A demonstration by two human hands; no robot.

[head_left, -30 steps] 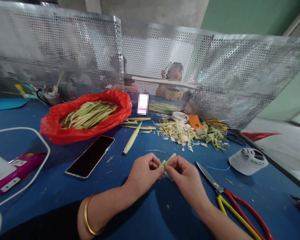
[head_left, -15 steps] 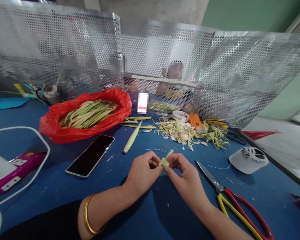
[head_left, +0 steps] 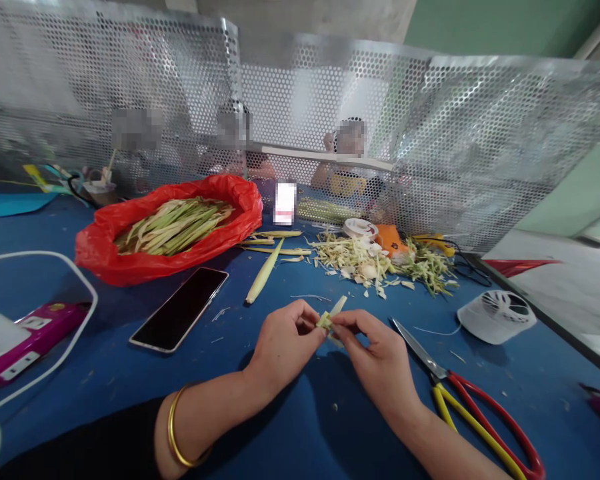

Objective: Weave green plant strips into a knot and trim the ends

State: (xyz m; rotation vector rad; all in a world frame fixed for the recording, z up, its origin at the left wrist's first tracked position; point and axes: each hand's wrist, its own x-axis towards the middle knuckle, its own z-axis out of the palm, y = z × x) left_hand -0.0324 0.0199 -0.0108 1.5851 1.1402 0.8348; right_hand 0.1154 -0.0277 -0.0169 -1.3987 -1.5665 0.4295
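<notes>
Between my two hands is a small folded piece of pale green leaf (head_left: 326,320), with one strip end sticking up from it. My left hand (head_left: 286,343) pinches its left side between thumb and forefinger. At its right side my right hand (head_left: 375,353) is closed, thumb and fingertips together on the leaf. A long pale green leaf spear (head_left: 265,273) lies on the blue table beyond my left hand. To the right of my right hand rest scissors (head_left: 437,370) with one red and one yellow handle, blades slightly apart.
A red plastic bag (head_left: 170,270) of leaf strips and a phone (head_left: 180,310) lie left, near a purple power strip (head_left: 35,337). Leaf scraps (head_left: 355,257), a tape roll (head_left: 361,229) and a white thread spool (head_left: 497,317) are right. A perforated metal screen (head_left: 310,80) stands behind; people sit beyond.
My right hand's fingers have shifted slightly on the folded leaf, and the strip end now stands out more. My left hand keeps its pinch.
</notes>
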